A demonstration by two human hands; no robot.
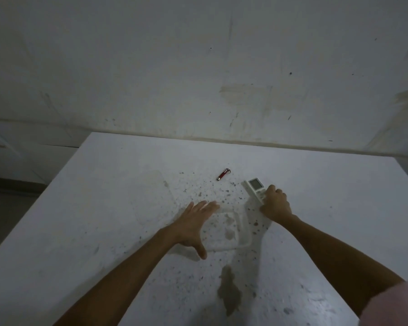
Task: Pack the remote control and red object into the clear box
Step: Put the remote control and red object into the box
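Note:
A white remote control (pixel 254 186) with a small grey screen lies on the stained white table (pixel 104 231). My right hand (pixel 275 204) is closed over its near end. A small red cylinder with a metal key ring, the red object (pixel 222 174), lies alone farther back, left of the remote. The clear box (pixel 242 234) stands open in the middle, between my hands. My left hand (pixel 194 225) hovers flat with fingers spread at the box's left side, holding nothing. A clear lid (pixel 154 196) lies flat to the left of the box.
A scuffed white wall (pixel 198 67) rises right behind the table's far edge. The table's left edge (pixel 40 198) drops to a dim floor. A brown stain (pixel 229 290) marks the near table surface. A pink sleeve (pixel 396 304) shows at the lower right.

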